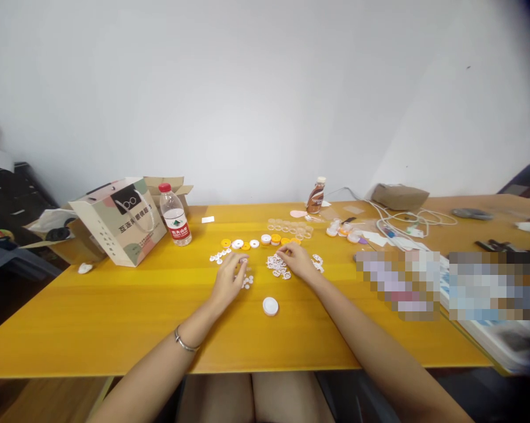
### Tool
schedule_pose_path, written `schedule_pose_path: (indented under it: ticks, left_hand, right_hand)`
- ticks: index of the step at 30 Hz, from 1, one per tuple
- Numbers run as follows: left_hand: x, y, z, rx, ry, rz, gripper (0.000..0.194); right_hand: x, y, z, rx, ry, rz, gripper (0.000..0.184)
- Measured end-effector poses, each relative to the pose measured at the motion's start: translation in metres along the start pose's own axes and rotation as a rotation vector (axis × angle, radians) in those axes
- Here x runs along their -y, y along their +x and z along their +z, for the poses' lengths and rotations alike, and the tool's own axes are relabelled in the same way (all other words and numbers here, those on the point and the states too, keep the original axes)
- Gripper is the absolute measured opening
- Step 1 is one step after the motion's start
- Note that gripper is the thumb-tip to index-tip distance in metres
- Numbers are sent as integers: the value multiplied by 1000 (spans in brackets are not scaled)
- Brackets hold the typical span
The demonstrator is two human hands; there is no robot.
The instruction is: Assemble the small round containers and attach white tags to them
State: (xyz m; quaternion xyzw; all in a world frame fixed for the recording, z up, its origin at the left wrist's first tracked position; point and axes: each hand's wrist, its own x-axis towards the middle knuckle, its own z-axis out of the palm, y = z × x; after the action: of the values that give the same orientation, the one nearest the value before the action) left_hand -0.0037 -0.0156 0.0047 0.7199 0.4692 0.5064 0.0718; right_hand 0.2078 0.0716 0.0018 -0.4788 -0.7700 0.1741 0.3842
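Observation:
My left hand hovers over the table beside several small white discs, its fingers bent and the thumb held apart from them. My right hand is at the upper right edge of a pile of openwork white plastic pieces. Its thumb and fingertips are pinched together, and whatever is between them is too small to make out. A round white cap-like part lies nearer to me, between my forearms. Behind the hands runs a row of yellow and white round parts. Small white pegged pieces lie left of my left hand.
Clear plastic rings lie behind the row. A water bottle and a paper bag stand at the left. A brown drink bottle stands at the back. White cables and a brown package are at the right.

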Motion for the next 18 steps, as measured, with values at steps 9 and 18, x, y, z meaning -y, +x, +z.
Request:
schedule_pose_path:
  ticks: [9,18]
  left_hand:
    - [2,0,-1,25,2,-11,22]
    - [7,-3,6,126,-26,-30,28]
  right_hand:
    - [-2,0,1,65,-47,4,15]
    - [6,-1,-1,30,-29,-13,16]
